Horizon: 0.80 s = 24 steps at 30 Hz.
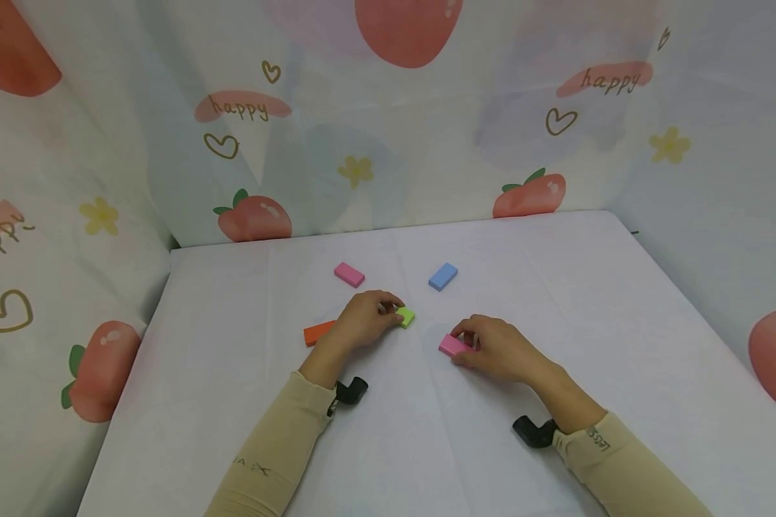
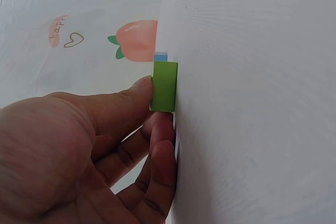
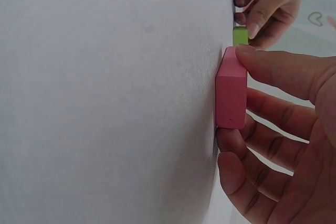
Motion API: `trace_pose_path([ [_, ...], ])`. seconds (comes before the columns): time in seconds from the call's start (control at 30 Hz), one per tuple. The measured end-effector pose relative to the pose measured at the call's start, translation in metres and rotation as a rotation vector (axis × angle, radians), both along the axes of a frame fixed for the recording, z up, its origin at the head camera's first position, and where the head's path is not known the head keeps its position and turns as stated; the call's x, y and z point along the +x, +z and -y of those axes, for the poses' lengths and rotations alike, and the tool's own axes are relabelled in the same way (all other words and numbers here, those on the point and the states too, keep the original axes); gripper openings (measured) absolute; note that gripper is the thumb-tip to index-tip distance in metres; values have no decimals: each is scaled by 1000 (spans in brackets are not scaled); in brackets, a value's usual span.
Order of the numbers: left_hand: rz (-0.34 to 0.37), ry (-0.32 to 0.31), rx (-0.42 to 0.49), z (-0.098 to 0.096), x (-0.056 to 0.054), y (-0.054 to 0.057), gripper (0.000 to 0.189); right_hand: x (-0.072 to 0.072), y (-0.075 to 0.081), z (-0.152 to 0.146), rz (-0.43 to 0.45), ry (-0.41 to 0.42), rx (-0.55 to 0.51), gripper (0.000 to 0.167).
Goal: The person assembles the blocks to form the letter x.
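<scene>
On the white table, my left hand (image 1: 367, 316) pinches a lime green block (image 1: 406, 317) between thumb and fingers. In the left wrist view the green block (image 2: 164, 86) lies against the cloth, thumb on its near side. To the right, my right hand (image 1: 499, 347) holds a pink block (image 1: 454, 345) by its edges. The right wrist view shows this pink block (image 3: 231, 90) flat on the table, thumb at one edge and fingertips at the other. Behind my left wrist lies an orange block (image 1: 318, 333), partly covered by the hand.
Farther back on the table (image 1: 233, 402) lie another pink block (image 1: 349, 274) and a blue block (image 1: 442, 276). A patterned curtain (image 1: 427, 143) with fruit and hearts stands behind the table and along both sides. Each wrist carries a small black camera (image 1: 352, 391).
</scene>
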State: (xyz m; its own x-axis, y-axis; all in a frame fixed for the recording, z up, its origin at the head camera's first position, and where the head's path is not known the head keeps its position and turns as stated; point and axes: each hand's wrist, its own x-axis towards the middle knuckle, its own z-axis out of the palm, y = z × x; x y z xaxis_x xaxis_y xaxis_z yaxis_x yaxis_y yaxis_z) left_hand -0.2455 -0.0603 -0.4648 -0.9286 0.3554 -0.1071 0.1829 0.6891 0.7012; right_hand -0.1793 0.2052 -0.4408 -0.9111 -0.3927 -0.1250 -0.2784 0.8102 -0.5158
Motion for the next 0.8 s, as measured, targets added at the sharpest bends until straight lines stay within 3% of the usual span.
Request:
trace_pose_path([
  [0.8,4,4,1,0,0,0,22,-2,1,4,-9,5,3,35],
])
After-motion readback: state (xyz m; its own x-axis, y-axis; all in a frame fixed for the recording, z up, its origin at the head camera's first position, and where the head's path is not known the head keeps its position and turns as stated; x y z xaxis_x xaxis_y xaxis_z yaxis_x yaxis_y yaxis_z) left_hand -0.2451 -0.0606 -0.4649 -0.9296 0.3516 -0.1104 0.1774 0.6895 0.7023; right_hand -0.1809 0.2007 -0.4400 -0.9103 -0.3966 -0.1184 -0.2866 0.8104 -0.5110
